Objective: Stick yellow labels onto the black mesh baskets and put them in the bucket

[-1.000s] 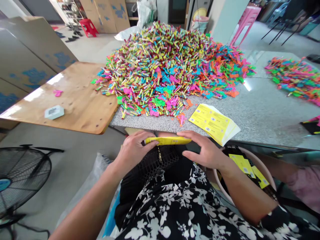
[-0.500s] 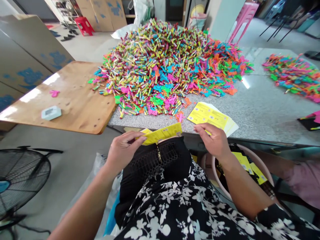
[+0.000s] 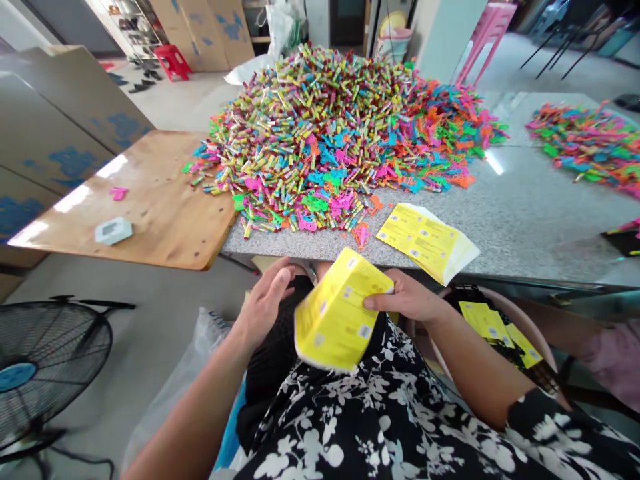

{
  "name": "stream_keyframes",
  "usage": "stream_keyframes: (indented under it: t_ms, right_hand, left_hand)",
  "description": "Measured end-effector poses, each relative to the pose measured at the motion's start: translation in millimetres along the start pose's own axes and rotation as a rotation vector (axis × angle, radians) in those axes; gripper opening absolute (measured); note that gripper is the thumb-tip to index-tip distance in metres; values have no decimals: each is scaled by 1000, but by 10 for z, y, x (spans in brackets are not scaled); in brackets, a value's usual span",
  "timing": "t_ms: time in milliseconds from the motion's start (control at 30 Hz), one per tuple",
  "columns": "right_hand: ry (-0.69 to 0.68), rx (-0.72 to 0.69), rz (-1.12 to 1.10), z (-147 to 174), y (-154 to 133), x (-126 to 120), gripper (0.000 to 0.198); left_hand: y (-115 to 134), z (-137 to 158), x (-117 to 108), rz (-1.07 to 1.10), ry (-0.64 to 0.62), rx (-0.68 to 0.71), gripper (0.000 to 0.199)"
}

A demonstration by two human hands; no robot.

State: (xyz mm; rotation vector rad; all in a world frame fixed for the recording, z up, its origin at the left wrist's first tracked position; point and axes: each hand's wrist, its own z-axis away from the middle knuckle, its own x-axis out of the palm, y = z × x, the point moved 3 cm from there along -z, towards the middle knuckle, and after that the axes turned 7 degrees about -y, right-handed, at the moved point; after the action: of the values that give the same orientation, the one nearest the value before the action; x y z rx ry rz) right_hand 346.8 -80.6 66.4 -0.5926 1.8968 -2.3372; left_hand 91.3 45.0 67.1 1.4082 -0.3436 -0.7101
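A yellow printed card sheet (image 3: 345,313), creased along a fold, is held above my lap. My right hand (image 3: 407,295) pinches its right edge between thumb and fingers. To the left of the sheet, my left hand (image 3: 267,293) is apart from it with fingers spread and nothing in them. On the table's front edge lies a fanned stack of similar yellow sheets (image 3: 420,237), just beyond my right hand. A large heap of small colourful plastic pieces and tubes (image 3: 310,133) covers the middle of the table.
A wooden board (image 3: 170,200) on the left bears a pale six-sided box (image 3: 113,231) and a pink piece (image 3: 119,193). A fan (image 3: 50,373) stands at lower left. On the right are a basket (image 3: 545,347) with yellow cards and another person's pink sleeve (image 3: 613,353).
The yellow sheet has passed from my left hand to my right hand and turned its broad printed face up. My left hand has let go and opened.
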Motion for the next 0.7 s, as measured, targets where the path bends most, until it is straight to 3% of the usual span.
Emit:
stream_keyframes:
  t_ms: [133, 233, 300, 367, 433, 567, 600, 633, 700]
  right_hand:
    - [-358, 171, -7, -171, -114, -39, 37]
    - [-488, 223, 13, -353, -136, -70, 35]
    - [-530, 243, 21, -430, -130, -97, 38]
    - [-505, 251, 59, -468, -117, -129, 41]
    - [-324, 191, 157, -493, -120, -166, 42]
    - [481, -191, 616, -422, -249, -131, 30]
    - [605, -291, 740, -382, -276, -47, 27]
    - [647, -370, 840, -357, -284, 60, 25]
    - [548, -442, 940, -352, -242, 280, 25]
  left_hand:
    - [140, -77, 116, -21, -339, 158, 75]
    - [262, -115, 271, 87, -624, 208, 63]
    - [297, -122, 307, 99, -711, 190, 50]
    - [270, -110, 276, 71, -688, 129, 38]
    - [196, -79, 210, 34, -590, 39, 36]
    - [58, -6, 121, 40, -328, -67, 46]
    - [42, 6, 125, 62, -283, -76, 45]
    - [32, 14, 141, 88, -254, -81, 44]
    - [27, 24, 195, 148, -238, -82, 42]
